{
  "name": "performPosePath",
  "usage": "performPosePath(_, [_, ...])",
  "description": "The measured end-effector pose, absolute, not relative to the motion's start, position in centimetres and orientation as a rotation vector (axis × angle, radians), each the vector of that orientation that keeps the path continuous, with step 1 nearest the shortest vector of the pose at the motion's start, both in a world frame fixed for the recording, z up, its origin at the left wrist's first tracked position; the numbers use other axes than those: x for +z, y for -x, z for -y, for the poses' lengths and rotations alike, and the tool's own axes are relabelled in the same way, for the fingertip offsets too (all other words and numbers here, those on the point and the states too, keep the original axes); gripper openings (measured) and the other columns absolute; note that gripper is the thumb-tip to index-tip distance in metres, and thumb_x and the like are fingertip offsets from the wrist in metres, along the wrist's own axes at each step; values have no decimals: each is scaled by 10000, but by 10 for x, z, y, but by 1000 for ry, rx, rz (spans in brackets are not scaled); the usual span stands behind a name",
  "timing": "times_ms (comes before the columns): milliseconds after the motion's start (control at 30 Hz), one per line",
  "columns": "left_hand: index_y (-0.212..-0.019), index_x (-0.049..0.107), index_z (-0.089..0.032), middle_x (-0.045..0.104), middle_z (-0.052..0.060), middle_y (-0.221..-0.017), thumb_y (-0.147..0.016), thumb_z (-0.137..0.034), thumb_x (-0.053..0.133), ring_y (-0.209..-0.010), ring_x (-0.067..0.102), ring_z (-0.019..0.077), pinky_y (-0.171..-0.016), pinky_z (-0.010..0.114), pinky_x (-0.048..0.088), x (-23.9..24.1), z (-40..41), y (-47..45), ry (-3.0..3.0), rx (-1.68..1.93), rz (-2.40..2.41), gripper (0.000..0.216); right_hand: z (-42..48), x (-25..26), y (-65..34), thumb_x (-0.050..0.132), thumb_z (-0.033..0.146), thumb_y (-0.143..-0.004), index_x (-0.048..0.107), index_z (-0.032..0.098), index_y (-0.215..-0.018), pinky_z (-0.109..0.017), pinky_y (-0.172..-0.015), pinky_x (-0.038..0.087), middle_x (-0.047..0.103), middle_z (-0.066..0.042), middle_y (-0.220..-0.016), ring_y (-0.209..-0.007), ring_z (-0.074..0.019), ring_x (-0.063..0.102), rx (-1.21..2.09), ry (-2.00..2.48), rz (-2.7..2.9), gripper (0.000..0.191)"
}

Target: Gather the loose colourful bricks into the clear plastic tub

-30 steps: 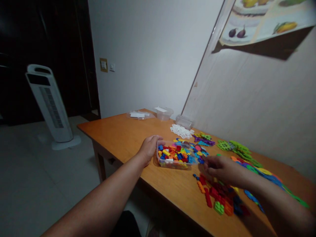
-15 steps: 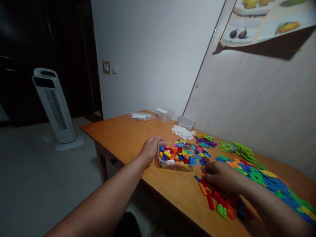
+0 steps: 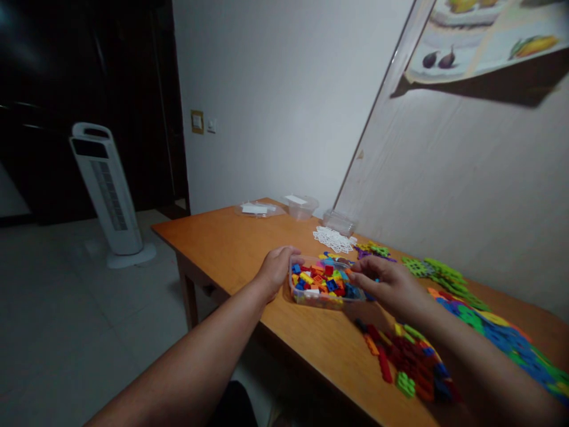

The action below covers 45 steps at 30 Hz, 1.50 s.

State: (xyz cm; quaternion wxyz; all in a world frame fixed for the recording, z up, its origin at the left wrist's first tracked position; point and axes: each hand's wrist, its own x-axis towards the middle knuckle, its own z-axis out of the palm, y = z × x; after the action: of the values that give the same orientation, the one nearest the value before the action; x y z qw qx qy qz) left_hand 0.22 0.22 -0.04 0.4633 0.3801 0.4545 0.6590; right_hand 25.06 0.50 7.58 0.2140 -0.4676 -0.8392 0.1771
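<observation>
A clear plastic tub (image 3: 297, 293) full of small coloured bricks (image 3: 320, 280) sits on the wooden table (image 3: 231, 249). My left hand (image 3: 276, 268) grips the tub's left wall, fingers curled over its rim. My right hand (image 3: 386, 286) hovers over the tub's right side with its fingers curled together; whether a brick is in them I cannot make out. A loose pile of red, orange, green and blue bricks (image 3: 406, 359) lies on the table just right of the tub, under my right forearm.
Flat interlocking pieces in green, blue and purple (image 3: 466, 308) spread along the wall side. A white lattice piece (image 3: 333, 239), clear tubs (image 3: 301, 206) and a lid (image 3: 259, 209) lie at the far end. A white tower fan (image 3: 109, 196) stands on the floor at left.
My right hand rose from the loose brick pile and moved left over the tub's right side. My left hand stayed on the tub. The view shifted slightly left.
</observation>
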Motion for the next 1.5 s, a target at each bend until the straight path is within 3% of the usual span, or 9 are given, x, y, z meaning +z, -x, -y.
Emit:
performPosePath(267, [-856,683,-134,736,87,-753,-759,-362,601,-698,666,208,-646,288,488,2,1,-3,-934,1626,-1106,260,-6,69,-229,588,367,-839,633,217,-810,-259,-601,361,648,-17,-760,-695,-156,546,461,1362,2543,159])
performPosePath(567, [-887,694,-143,738,76,-790,-766,-358,582,-680,656,195,-635,282,487,-3,-5,-2,-950,1593,-1115,271,-5,64,-196,548,355,-866,672,226,-866,-245,-581,297,666,-13,-815,-691,-133,541,283,1423,2542,179])
performPosePath(833, [-888,708,-150,747,71,-800,-775,-349,553,-701,656,194,-650,280,493,-5,-5,-2,-978,1584,-1150,276,-8,73,-222,491,349,-895,692,218,-841,-275,-704,391,659,-46,-876,-806,-175,585,166,1322,2573,246])
performPosePath(1000, [-861,714,-145,743,68,-808,-749,-316,573,-703,651,185,-646,267,491,-1,-2,-2,-987,1615,-1150,248,-11,71,-266,490,388,-893,694,221,-951,-292,-716,434,697,-43,-929,-836,-196,612,286,1358,2375,269])
performPosePath(1233, [-875,720,-133,736,52,-788,-725,-324,594,-719,655,187,-660,268,504,0,-3,-2,-997,1620,-1157,273,-6,65,-345,521,434,-862,673,197,-933,-305,-766,474,696,-47,-900,-841,-210,611,471,1571,2191,291])
performPosePath(1400, [-882,733,-135,737,52,-789,-706,-325,610,-721,657,189,-648,266,505,2,-1,-1,-1004,1621,-1174,287,15,51,-394,532,510,-885,657,198,-848,-279,-706,461,654,-36,-817,-780,-191,577,618,1611,2274,339])
performPosePath(1500, [-907,730,-133,738,53,-792,-704,-329,619,-715,663,191,-642,270,514,2,-1,-1,-990,1621,-1162,303,37,42,-410,543,554,-886,664,208,-898,-271,-703,464,663,-42,-864,-798,-193,586,784,1647,2253,367])
